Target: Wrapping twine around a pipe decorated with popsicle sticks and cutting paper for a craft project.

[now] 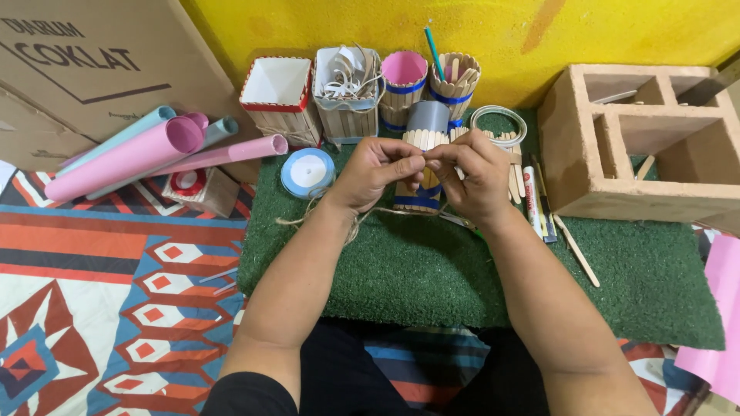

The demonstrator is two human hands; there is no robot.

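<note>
Both hands' grip [425,160] pinches twine [356,223] before stick-clad holder [423,139].

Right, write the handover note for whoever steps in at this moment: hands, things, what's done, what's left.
Left hand and right hand: fingers of both pinch jute twine in front of the stick-covered holder.
Holder stands upright on the green mat, blue band near its base, grey tube inside.
Done: sticks on, blue band on.
Left: twine not yet tied; its loose end trails left over the mat.
Four finished holders stand by the yellow wall.
</note>
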